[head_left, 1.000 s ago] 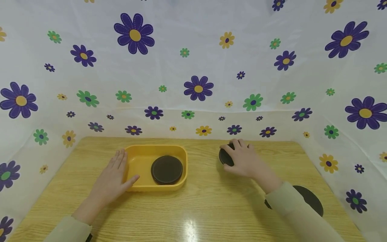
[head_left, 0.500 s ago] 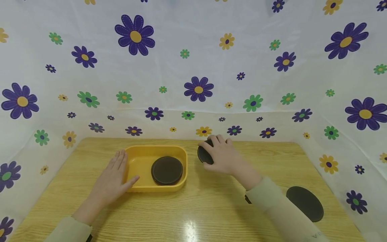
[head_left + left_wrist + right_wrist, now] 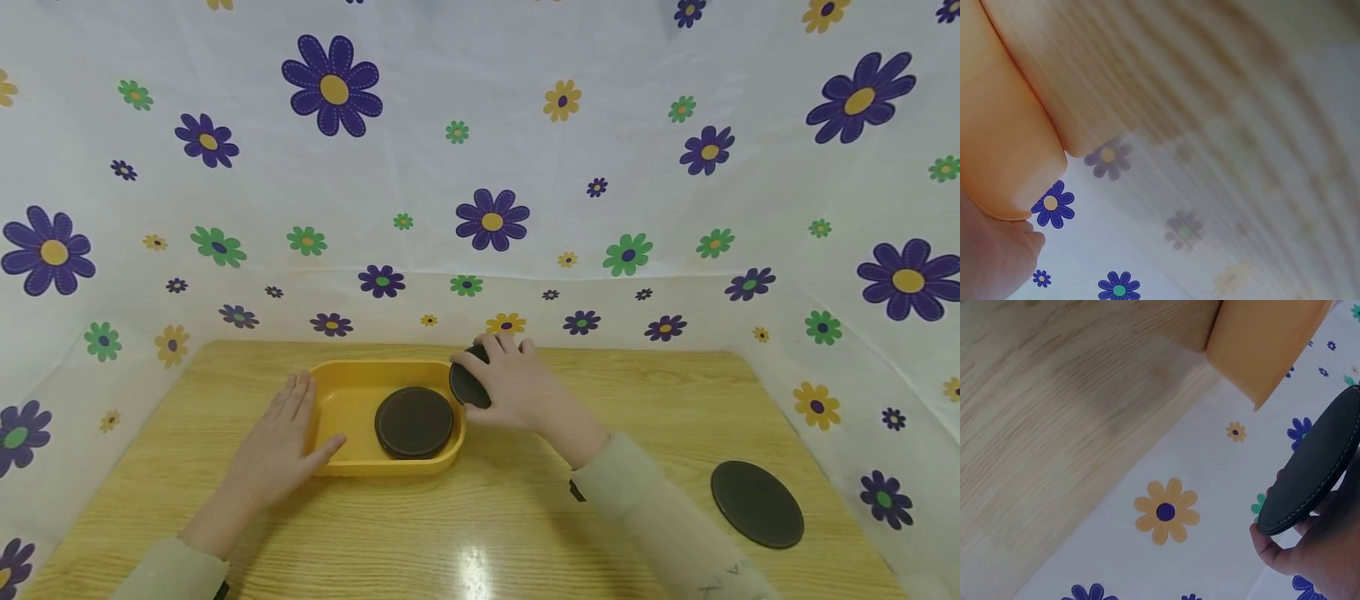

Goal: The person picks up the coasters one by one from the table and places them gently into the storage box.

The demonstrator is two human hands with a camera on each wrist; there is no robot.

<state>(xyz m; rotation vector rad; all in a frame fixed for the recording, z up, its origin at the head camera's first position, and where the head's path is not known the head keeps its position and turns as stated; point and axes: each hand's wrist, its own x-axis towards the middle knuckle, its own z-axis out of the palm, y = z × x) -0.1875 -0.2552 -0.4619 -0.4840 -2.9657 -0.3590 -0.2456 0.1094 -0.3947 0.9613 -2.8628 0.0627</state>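
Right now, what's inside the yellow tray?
A round black disc lies at the right end of the yellow tray. What's beneath it is covered, so I can't tell if there's more. The left hand hides part of the tray's left edge.

Yellow tray (image 3: 1010, 112) — flowered cloth (image 3: 1085, 247) behind

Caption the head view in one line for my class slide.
A left hand touches a yellow tray containing a black disc; the right hand grips another disc.
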